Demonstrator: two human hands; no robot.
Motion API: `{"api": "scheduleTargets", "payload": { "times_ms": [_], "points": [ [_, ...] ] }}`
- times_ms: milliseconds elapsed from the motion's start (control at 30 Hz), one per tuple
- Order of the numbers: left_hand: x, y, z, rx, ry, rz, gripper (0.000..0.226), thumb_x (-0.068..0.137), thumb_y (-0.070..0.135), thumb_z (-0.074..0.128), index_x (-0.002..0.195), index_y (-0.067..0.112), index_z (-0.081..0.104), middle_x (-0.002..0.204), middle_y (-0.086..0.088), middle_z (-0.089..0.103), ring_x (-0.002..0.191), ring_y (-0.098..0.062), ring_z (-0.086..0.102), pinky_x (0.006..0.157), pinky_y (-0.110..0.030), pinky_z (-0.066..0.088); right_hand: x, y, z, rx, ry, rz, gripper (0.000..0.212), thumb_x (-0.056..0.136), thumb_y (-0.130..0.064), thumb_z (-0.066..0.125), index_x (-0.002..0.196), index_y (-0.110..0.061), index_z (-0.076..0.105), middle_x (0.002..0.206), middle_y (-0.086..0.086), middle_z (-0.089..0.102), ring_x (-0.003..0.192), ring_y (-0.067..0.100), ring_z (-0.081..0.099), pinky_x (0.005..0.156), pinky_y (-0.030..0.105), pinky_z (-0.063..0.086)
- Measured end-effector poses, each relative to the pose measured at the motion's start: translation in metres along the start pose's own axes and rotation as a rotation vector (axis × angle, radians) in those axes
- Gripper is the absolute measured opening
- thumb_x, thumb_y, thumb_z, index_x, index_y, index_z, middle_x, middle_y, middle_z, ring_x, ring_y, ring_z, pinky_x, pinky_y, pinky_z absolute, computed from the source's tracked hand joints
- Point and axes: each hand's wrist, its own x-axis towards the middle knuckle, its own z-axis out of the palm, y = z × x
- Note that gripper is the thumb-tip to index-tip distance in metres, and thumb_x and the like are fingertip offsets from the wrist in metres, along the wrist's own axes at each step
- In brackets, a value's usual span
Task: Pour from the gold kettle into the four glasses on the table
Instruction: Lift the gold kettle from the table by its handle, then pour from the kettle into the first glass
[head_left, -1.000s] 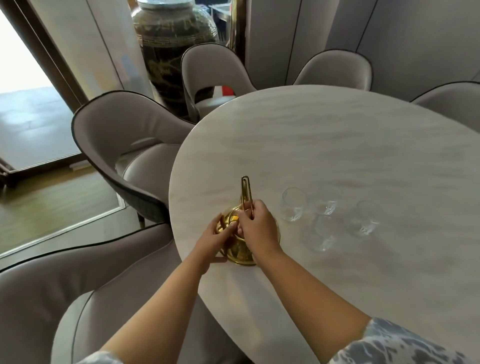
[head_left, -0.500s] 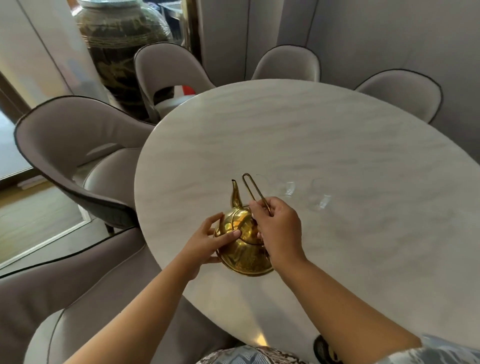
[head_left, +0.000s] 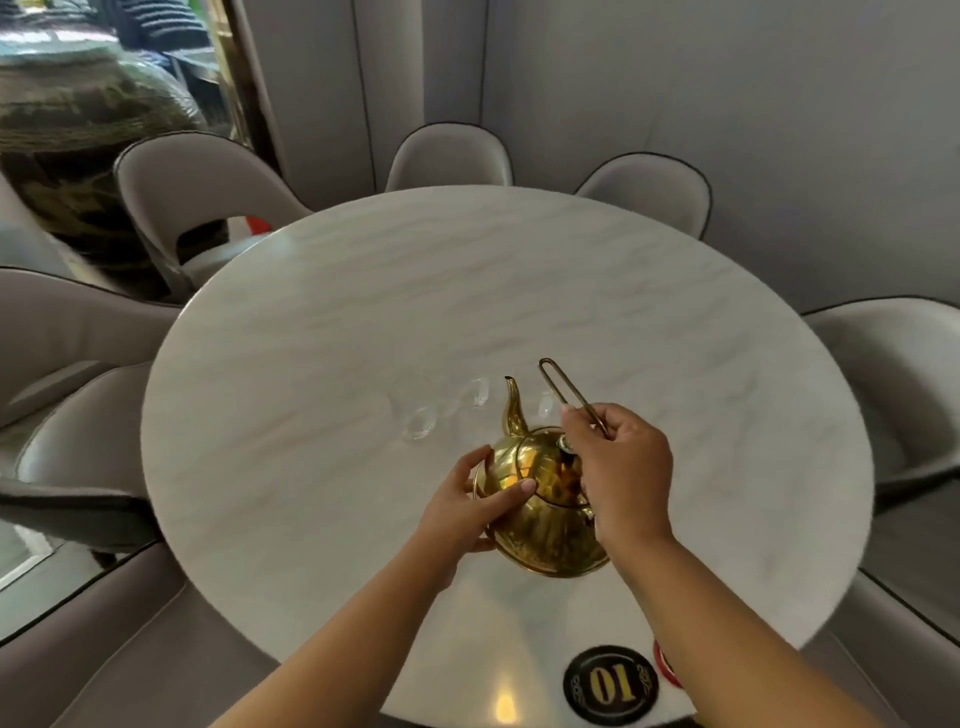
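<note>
Soft daylight, glare on table (head_left: 506, 701), blurred, warped edges.

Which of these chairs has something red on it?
The furthest-left chair on the table's far side, by the big dark jar: a red thing shows through the gap under its backrest. No other shows red.

L grip (head_left: 470, 499) half-curled, R grip (head_left: 618, 467) in tight pinch

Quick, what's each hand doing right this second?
Left hand: grips the side of the gold teapot, thumb across its body.
Right hand: pinches the teapot's raised wire handle.
</note>
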Motion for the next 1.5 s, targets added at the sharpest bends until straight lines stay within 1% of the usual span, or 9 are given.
{"api": "scheduleTargets", "payload": {
  "times_ms": [333, 500, 667, 767, 833, 967, 1100, 1333, 1500],
  "points": [
    [0.055, 0.027, 0.050, 0.052, -0.080, -0.067, 0.086, 0.068, 0.049, 0.082, 0.142, 0.037, 0.040, 0.119, -0.004, 0.059, 0.108, -0.024, 0.062, 0.089, -0.049, 0.057, 0.069, 0.005, -0.024, -0.139, 0.034, -0.018, 0.023, 0.091, -0.026, 0.066, 0.076, -0.010, 0.072, 0.053, -0.009, 0.054, 0.049, 0.006, 0.049, 0.048, 0.016, 0.035],
    [0.078, 0.034, 0.060, 0.023, -0.076, -0.136, 0.084, 0.070, 0.049, 0.081, 0.142, 0.036, 0.041, 0.114, -0.005, 0.060, 0.100, -0.023, 0.061, 0.082, -0.046, 0.060, 0.106, 0.007, -0.016, -0.244, -0.028, -0.060, 0.022, 0.091, -0.027, 0.064, 0.086, -0.009, 0.076, 0.067, -0.002, 0.066, 0.060, 0.007, 0.056, 0.052, 0.021, 0.043],
    [0.087, 0.034, 0.065, 0.011, -0.068, -0.184, 0.078, 0.073, 0.050, 0.078, 0.141, 0.032, 0.042, 0.118, -0.011, 0.060, 0.097, -0.026, 0.064, 0.078, -0.044, 0.062, 0.129, 0.010, -0.008, -0.348, -0.106, -0.063, 0.029, 0.091, -0.028, 0.063, 0.079, -0.004, 0.073, 0.066, 0.007, 0.067, 0.060, 0.019, 0.057, 0.053, 0.025, 0.043],
    [0.089, 0.032, 0.067, -0.003, -0.084, -0.211, 0.077, 0.074, 0.052, 0.077, 0.140, 0.029, 0.043, 0.119, -0.012, 0.061, 0.098, -0.030, 0.068, 0.076, -0.045, 0.062, 0.139, 0.010, -0.003, -0.420, -0.155, -0.051, 0.039, 0.090, -0.027, 0.063, 0.058, -0.005, 0.058, 0.049, 0.004, 0.048, 0.048, 0.019, 0.040, 0.048, 0.025, 0.031],
    [0.089, 0.030, 0.068, -0.012, -0.090, -0.225, 0.077, 0.075, 0.053, 0.075, 0.139, 0.027, 0.042, 0.118, -0.012, 0.060, 0.100, -0.033, 0.068, 0.077, -0.046, 0.062, 0.144, 0.009, 0.000, -0.479, -0.195, -0.048, 0.046, 0.089, -0.025, 0.063, 0.050, -0.009, 0.045, 0.046, 0.002, 0.037, 0.046, 0.018, 0.032, 0.047, 0.025, 0.026],
    [0.092, 0.028, 0.070, -0.020, -0.098, -0.235, 0.081, 0.074, 0.057, 0.074, 0.141, 0.024, 0.042, 0.127, -0.015, 0.057, 0.100, -0.035, 0.069, 0.079, -0.047, 0.061, 0.154, 0.006, 0.007, -0.557, -0.244, -0.040, 0.037, 0.088, -0.026, 0.061, 0.060, 0.000, 0.059, 0.054, 0.012, 0.053, 0.051, 0.022, 0.044, 0.052, 0.028, 0.034],
    [0.094, 0.030, 0.072, -0.034, -0.108, -0.235, 0.085, 0.074, 0.059, 0.073, 0.142, 0.021, 0.040, 0.130, -0.017, 0.055, 0.101, -0.036, 0.069, 0.080, -0.046, 0.061, 0.162, 0.000, 0.012, -0.617, -0.274, -0.045, 0.035, 0.086, -0.025, 0.062, 0.059, -0.008, 0.050, 0.051, 0.004, 0.044, 0.048, 0.020, 0.039, 0.048, 0.024, 0.027],
    [0.096, 0.034, 0.072, -0.006, -0.098, -0.194, 0.086, 0.074, 0.065, 0.067, 0.144, 0.023, 0.040, 0.130, -0.016, 0.057, 0.101, -0.033, 0.069, 0.082, -0.044, 0.061, 0.173, -0.007, 0.017, -0.654, -0.310, -0.055, 0.034, 0.088, -0.031, 0.065, 0.067, -0.005, 0.062, 0.054, 0.003, 0.052, 0.049, 0.019, 0.048, 0.045, 0.022, 0.031],
    [0.097, 0.034, 0.072, 0.024, -0.094, -0.192, 0.087, 0.073, 0.071, 0.063, 0.145, 0.029, 0.039, 0.131, -0.012, 0.057, 0.105, -0.031, 0.067, 0.084, -0.044, 0.060, 0.178, -0.006, 0.020, -0.669, -0.310, -0.071, 0.037, 0.088, -0.031, 0.065, 0.063, -0.006, 0.056, 0.052, 0.003, 0.048, 0.045, 0.017, 0.041, 0.044, 0.023, 0.028]
  ]
}}
